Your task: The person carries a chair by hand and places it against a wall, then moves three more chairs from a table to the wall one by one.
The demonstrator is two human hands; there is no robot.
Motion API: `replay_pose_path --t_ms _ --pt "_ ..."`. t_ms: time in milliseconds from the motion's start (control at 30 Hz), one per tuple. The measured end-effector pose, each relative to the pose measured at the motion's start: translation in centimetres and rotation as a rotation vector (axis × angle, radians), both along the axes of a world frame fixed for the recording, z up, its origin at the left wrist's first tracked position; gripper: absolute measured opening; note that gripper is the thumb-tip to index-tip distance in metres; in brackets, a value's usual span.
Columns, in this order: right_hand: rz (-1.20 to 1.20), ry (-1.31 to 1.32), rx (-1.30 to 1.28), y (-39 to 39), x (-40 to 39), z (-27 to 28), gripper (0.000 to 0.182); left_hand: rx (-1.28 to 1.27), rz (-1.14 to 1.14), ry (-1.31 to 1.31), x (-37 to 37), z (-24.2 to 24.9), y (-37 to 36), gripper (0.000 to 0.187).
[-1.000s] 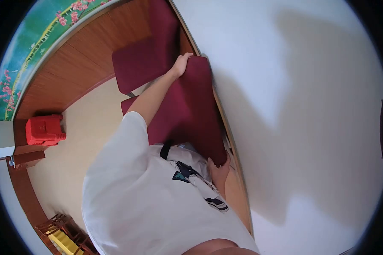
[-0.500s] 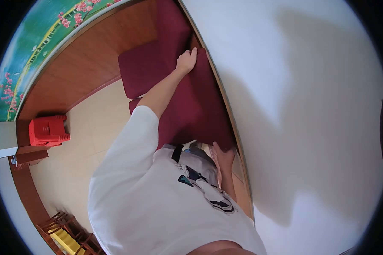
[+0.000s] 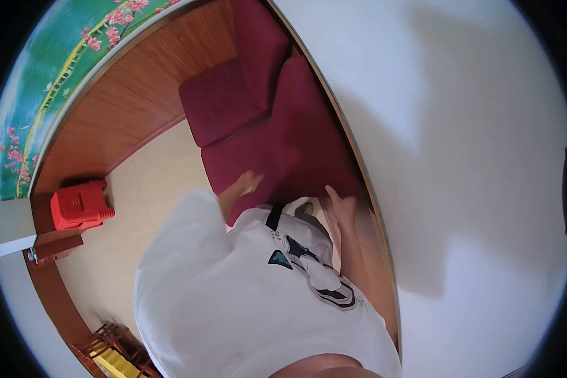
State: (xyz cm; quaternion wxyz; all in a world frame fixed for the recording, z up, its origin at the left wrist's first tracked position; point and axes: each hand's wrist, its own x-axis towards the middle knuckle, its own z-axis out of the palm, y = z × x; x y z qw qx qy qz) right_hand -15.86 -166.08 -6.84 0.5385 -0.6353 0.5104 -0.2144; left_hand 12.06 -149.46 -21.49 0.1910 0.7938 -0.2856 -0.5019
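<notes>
Dark red sofa cushions (image 3: pixel 233 154) are in front of me, a long back cushion (image 3: pixel 309 126) standing along the white wall. My left hand (image 3: pixel 250 183) is over the seat cushion near its front edge. Its fingers are smeared by motion, and I see nothing clear in it. My right hand (image 3: pixel 341 205) is at the near end of the back cushion, one finger stretched out apart from the others. The rest of its fingers are partly hidden. Beside my right wrist is a pale pink strip (image 3: pixel 334 228). My white printed shirt (image 3: pixel 233 302) covers the lower middle.
The white wall (image 3: pixel 485 157) runs along my right. Stacked red plastic stools (image 3: pixel 80 206) stand on the tiled floor (image 3: pixel 148 170) at the left. Wooden chairs with a yellow part (image 3: pixel 113 362) are at lower left. Wood panelling (image 3: pixel 138 94) lies under a painted flower mural (image 3: pixel 69 69).
My left hand has let go of the far upper edge of the back cushion and come back toward my body. My right hand has risen slightly, and my view has shifted a little.
</notes>
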Motion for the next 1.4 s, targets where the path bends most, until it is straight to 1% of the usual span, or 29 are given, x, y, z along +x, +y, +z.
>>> replay_pose_path --t_ms 33,100,133,200,233,300,333,367,433,467,500,567,600,633,700,767,833,900,933,967,1033,1067,1100,1167,1200,1267,1300,1333,1400 --pt "-0.016 0.002 0.001 0.0 -0.1 -0.1 0.043 0.170 -0.002 -0.050 -1.0 -0.7 3.9 0.041" --pt "0.101 0.189 -0.030 -0.4 -0.1 -0.9 0.046 0.260 -0.124 -0.089 -1.7 -5.2 11.5 0.028" --pt "0.061 0.185 -0.025 -0.2 -0.5 -1.7 0.046 0.326 -0.163 -0.052 -1.5 -5.7 14.6 0.029" --pt "-0.045 -0.011 0.012 1.0 -1.2 -4.1 0.047 0.378 -0.158 0.085 -1.6 -5.7 18.2 0.032" --pt "-0.147 -0.037 0.009 2.4 -1.8 -4.6 0.047 0.380 -0.156 0.142 -1.5 -5.9 19.1 0.033" --pt "-0.205 0.079 0.081 5.4 -3.3 -5.2 0.046 0.384 -0.160 0.223 -0.4 -6.3 18.8 0.037" --pt "-0.381 0.040 0.075 6.8 -4.2 -5.7 0.046 0.392 -0.159 0.247 0.4 -6.8 17.8 0.039" --pt "-0.392 0.099 0.170 9.2 -5.4 -6.5 0.042 0.396 -0.134 0.276 0.8 -7.3 16.7 0.041" --pt "-0.377 0.196 0.410 16.4 -7.2 -7.9 0.034 0.345 -0.094 0.320 2.9 -8.8 14.0 0.045" --pt "-0.352 0.312 0.431 19.7 -8.3 -7.9 0.035 0.286 -0.065 0.378 4.2 -7.8 12.7 0.047" --pt "-0.474 0.303 0.467 23.6 -9.4 -8.6 0.035 0.231 -0.014 0.453 4.2 -7.2 11.9 0.049" --pt "-0.396 0.536 0.366 30.7 -11.9 -11.7 0.038 0.250 -0.051 0.446 4.7 -5.8 9.8 0.053" --pt "-0.525 0.526 0.311 34.2 -13.4 -12.6 0.037 0.231 -0.054 0.400 4.3 -6.0 9.3 0.052" --pt "-0.585 0.533 0.325 36.5 -13.9 -12.3 0.037 0.201 -0.051 0.357 5.0 -6.4 8.7 0.050" --pt "-0.825 0.438 0.373 40.7 -15.2 -11.6 0.038 0.255 -0.126 0.265 4.7 -5.2 8.1 0.051" --pt "-0.941 0.455 0.383 42.8 -15.8 -12.1 0.040 0.265 -0.176 0.204 3.4 -3.5 6.1 0.051" --pt "-1.035 0.474 0.394 48.0 -17.4 -12.7 0.042 0.428 -0.212 0.133 2.8 -7.4 5.9 0.050" --pt "-1.096 0.451 0.475 53.4 -18.2 -14.2 0.046 0.404 -0.324 0.097 -1.8 -5.5 6.1 0.047" --pt "-1.178 0.445 0.497 56.2 -18.4 -15.8 0.049 0.383 -0.391 0.059 -4.7 -4.1 6.6 0.043" --pt "-1.257 0.437 0.523 58.8 -19.1 -17.8 0.052 0.379 -0.421 0.060 -8.3 -4.1 6.7 0.043" --pt "-1.286 0.414 0.616 65.4 -20.2 -20.4 0.053 0.292 -0.514 0.068 -14.6 -4.1 8.2 0.033" --pt "-1.339 0.269 0.732 68.5 -20.3 -21.1 0.051 0.331 -0.594 0.089 -17.2 -5.0 8.5 0.026" --pt "-1.382 0.124 0.840 71.4 -21.4 -21.7 0.049 0.324 -0.604 0.102 -21.4 -5.7 9.2 0.026" --pt "-1.682 -0.047 0.851 76.5 -21.7 -20.0 0.047 0.392 -0.785 0.138 -27.2 -6.6 11.6 0.028" --pt "-1.686 -0.069 0.853 78.6 -21.0 -20.7 0.047 0.359 -0.885 0.104 -29.7 -6.1 13.6 0.031" --pt "-1.946 -0.190 0.857 82.6 -21.7 -21.1 0.042 0.306 -1.116 0.054 -38.3 -3.4 17.3 0.034" --pt "-1.962 -0.204 0.856 83.7 -21.9 -21.3 0.042 0.298 -1.240 0.042 -41.2 -3.2 18.7 0.035" --pt "-2.019 -0.278 0.874 85.0 -21.9 -21.4 0.038 0.300 -1.258 0.039 -44.1 -2.5 20.0 0.035" --pt "-2.119 -0.422 0.889 87.1 -23.0 -20.6 0.036 0.252 -1.498 0.056 -49.9 -1.2 22.5 0.034"
